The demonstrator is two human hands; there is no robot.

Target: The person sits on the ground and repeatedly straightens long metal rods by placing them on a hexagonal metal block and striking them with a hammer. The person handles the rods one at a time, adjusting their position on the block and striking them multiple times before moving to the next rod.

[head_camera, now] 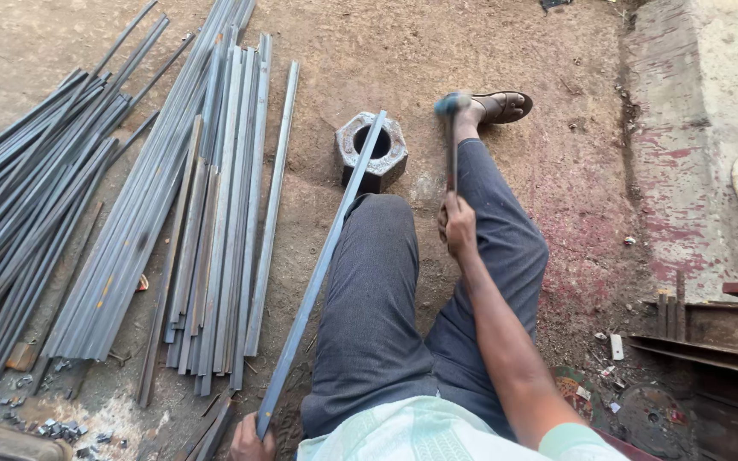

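I sit on dirt ground with my legs stretched out. My right hand (457, 225) grips the handle of a hammer (452, 128), whose blurred head is raised near my sandalled foot. My left hand (249, 440), at the bottom edge, holds the near end of a long flat steel strip (322, 265). The strip's far end lies across a big hexagonal steel nut (371, 152) that stands on the ground in front of my left knee.
Many long steel strips (207, 213) lie in a pile on the left, with thinner dark rods (27, 213) further left. Small cut metal pieces (61, 427) lie bottom left. A raised concrete ledge (702, 128) and metal scraps (711, 341) are on the right.
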